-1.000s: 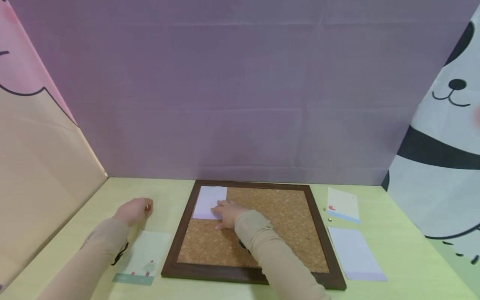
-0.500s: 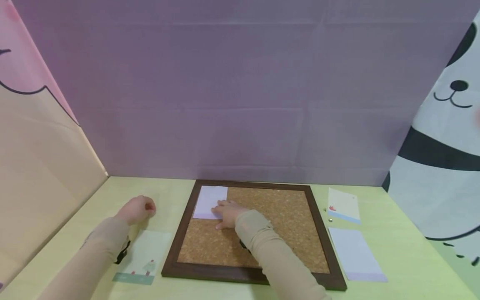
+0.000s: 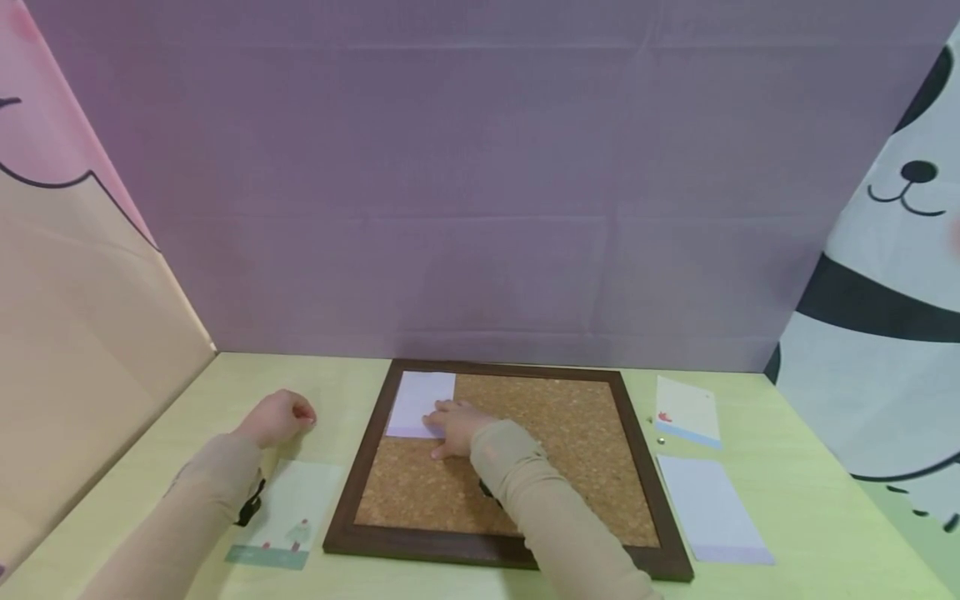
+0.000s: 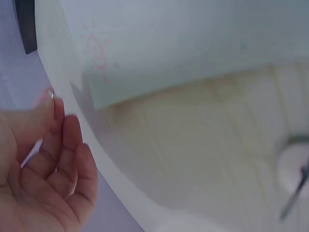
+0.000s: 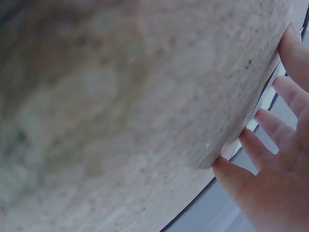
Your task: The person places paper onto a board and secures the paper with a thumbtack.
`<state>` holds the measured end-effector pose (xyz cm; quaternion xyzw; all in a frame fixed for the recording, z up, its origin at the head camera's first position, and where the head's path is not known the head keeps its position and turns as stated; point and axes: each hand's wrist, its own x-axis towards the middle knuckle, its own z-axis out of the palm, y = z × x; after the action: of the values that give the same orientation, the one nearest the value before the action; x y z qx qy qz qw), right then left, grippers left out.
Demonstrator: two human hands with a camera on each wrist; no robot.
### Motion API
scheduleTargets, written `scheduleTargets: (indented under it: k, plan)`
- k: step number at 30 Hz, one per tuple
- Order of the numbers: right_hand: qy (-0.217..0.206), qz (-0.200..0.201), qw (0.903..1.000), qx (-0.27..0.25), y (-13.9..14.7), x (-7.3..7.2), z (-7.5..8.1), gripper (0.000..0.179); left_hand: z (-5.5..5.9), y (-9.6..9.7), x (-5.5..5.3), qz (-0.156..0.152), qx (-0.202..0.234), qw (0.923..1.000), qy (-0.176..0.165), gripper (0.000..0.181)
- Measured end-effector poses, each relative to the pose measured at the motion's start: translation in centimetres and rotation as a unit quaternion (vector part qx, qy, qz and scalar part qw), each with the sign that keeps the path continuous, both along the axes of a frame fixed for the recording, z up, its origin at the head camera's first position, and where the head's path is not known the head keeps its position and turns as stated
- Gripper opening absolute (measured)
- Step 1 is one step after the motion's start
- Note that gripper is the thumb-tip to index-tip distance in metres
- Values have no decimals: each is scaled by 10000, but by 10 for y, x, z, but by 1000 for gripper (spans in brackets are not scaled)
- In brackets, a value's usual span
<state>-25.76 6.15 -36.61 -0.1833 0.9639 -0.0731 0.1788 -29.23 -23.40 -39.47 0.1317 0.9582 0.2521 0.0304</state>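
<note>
My right hand (image 3: 459, 428) rests with spread fingers on a white card (image 3: 417, 400) with a lilac lower edge. The card lies in the far left corner of a cork board (image 3: 555, 442); the thumb touches the cork. In the right wrist view the fingertips (image 5: 247, 133) press down along the card's edge. Left of the board, my left hand (image 3: 276, 418) is raised above the table, thumb and forefinger pinching a tiny shiny thumbtack (image 4: 51, 93), mostly hidden by the fingertips. Below that hand lies a pale card (image 3: 288, 508) with a tree picture and green bottom strip.
A dark brown wooden frame (image 3: 435, 546) borders the cork. Right of it lie a cream card (image 3: 686, 408) with a blue strip, a plain lilac-edged card (image 3: 712, 508) and a small shiny tack (image 3: 661, 441). A purple cloth backdrop (image 3: 480, 183) stands behind the table.
My left hand has shifted slightly right and away from me, and its wrist has turned a little. The right hand keeps its place on the card.
</note>
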Motion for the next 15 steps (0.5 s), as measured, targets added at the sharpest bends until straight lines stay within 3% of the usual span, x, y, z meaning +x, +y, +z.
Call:
scheduleTargets:
  k: [5, 15]
  plan:
    - [-24, -6, 10000, -32, 1, 0, 1, 57, 2, 1, 1, 260, 198, 9995, -47, 6]
    - [-65, -60, 10000, 14, 0, 1, 1, 58, 5, 7, -1, 231, 559, 9982, -47, 11]
